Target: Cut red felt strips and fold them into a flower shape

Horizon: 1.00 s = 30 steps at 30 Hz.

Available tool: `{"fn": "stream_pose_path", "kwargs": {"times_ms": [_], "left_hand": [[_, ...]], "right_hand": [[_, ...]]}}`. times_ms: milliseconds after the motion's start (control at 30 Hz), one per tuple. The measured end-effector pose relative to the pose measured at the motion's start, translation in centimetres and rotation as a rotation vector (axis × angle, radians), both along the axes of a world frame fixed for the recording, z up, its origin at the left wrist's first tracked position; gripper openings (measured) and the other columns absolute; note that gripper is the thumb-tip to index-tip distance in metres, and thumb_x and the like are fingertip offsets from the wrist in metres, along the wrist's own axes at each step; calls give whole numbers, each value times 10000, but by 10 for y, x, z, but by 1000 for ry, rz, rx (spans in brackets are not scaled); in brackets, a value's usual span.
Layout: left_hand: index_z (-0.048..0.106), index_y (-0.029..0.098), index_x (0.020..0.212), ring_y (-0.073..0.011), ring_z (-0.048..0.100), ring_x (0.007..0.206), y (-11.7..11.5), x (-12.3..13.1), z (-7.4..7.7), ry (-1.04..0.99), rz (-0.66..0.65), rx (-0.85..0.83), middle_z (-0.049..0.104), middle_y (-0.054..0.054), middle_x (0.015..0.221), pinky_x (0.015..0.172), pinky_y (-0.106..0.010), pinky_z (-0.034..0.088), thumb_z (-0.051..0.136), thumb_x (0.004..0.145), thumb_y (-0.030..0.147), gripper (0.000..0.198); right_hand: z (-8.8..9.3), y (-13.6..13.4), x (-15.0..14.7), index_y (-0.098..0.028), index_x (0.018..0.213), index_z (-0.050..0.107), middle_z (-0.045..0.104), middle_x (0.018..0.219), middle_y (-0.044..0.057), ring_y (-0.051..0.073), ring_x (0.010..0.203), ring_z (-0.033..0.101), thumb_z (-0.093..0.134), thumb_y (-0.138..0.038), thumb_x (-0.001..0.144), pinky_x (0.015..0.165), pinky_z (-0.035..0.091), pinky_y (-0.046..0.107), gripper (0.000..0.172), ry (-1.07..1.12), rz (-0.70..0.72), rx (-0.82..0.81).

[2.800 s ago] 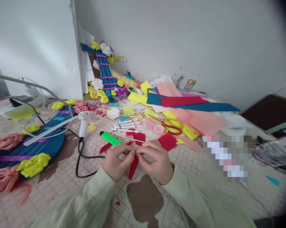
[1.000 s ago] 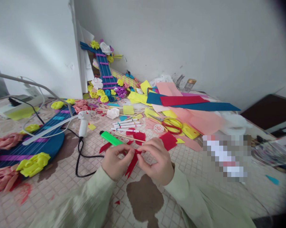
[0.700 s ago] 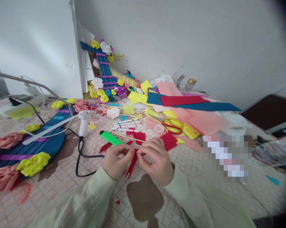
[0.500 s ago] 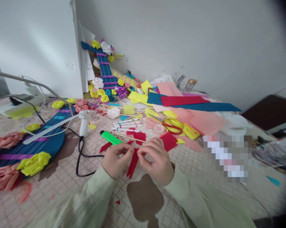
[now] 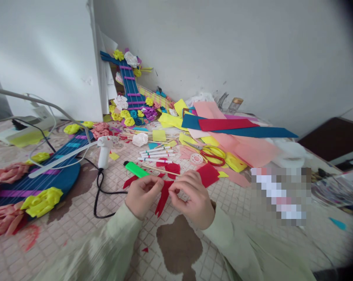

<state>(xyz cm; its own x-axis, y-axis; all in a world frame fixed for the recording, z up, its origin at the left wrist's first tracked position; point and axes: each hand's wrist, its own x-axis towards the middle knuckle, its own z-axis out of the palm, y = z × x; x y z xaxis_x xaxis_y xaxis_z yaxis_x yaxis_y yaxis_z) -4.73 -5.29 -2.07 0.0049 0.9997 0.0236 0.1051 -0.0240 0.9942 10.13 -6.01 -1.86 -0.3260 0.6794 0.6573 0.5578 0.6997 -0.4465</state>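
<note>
Between my two hands hangs a red paper strip (image 5: 163,200) with a notched lower end. My left hand (image 5: 143,196) pinches its upper left edge between thumb and forefinger. My right hand (image 5: 195,201) is closed at the strip's right edge, thumb and forefinger pressed together there; part of the strip's top is hidden by the fingers. Just beyond my left hand lies a green utility knife (image 5: 136,169). A thin wooden stick (image 5: 157,168) and a red rounded paper piece (image 5: 173,170) lie beyond the fingertips. A red paper sheet (image 5: 208,175) lies behind my right hand.
Left of my hands stands a white glue gun (image 5: 104,153) with a black cord, beside a blue paper guitar (image 5: 62,168) with paper flowers. Scissors (image 5: 213,155), several markers (image 5: 155,154) and coloured paper (image 5: 243,146) lie farther back. Another decorated guitar (image 5: 131,86) leans behind.
The red strip's lower end has shifted slightly up and left. My left hand has moved a little left, and both hands keep their pinch.
</note>
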Motion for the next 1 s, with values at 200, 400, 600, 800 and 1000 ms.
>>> {"fn": "stream_pose_path", "kwargs": {"times_ms": [200,400,600,800,1000], "left_hand": [[578,121,574,-95,473,519,2,-1,-3,-8,3,-22,545,15,534,518,-191,393,560,616,277,163],[582,126,557,-97,471,513,3,-1,-3,-32,2,-22,544,18,511,510,-192,391,568,610,262,147],[589,135,556,-92,469,503,2,-1,-2,-62,19,-31,548,25,511,507,-187,387,579,600,252,125],[592,128,541,-91,475,494,4,1,-3,-165,39,-108,546,23,501,507,-192,395,617,559,253,128],[540,131,572,-96,525,501,4,5,-5,-569,46,-331,549,28,530,493,-206,430,666,519,269,194]], "right_hand": [[-1,-1,-1,-176,680,517,546,654,1,128,692,479,501,-132,730,737,367,321,69,7,16,0],[-1,-2,0,-177,682,518,539,650,-3,126,691,474,504,-132,725,742,363,317,63,2,22,-6],[-1,-2,0,-180,683,526,536,655,-1,127,694,476,486,-140,735,751,359,320,76,1,29,-22],[1,-2,2,-181,747,503,519,703,20,147,734,470,444,-166,773,721,373,315,66,89,90,-124],[11,-17,15,-195,803,401,440,732,19,132,681,455,318,-243,852,632,396,288,108,456,67,-388]]}}
